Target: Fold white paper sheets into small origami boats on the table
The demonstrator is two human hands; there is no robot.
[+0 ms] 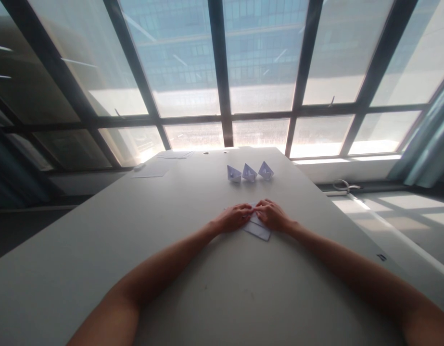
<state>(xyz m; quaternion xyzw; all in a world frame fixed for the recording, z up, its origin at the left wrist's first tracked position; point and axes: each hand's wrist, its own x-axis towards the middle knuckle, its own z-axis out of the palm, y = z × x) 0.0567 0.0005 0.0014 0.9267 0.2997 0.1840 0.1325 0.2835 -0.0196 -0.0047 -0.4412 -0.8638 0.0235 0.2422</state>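
Observation:
A white folded sheet of paper [258, 232] lies on the white table [193, 192], with a flat flap toward me. My left hand [233, 218] presses on its left side, fingers bent together. From the right, my right hand [272, 215] grips the paper's upper part, and the fingertips of both hands meet over it. Those fingers hide much of the upper part of the sheet. Just beyond my hands, three folded paper boats stand in a row: a left one [234, 174], a middle one [249, 173] and a right one [266, 171].
Flat paper sheets [153, 169] lie at the table's far left, beside a small white object [139, 166]. Large windows [261, 57] rise behind the table. A pale looped cable or hose [346, 187] is at the right, near a blue-green curtain [424, 139].

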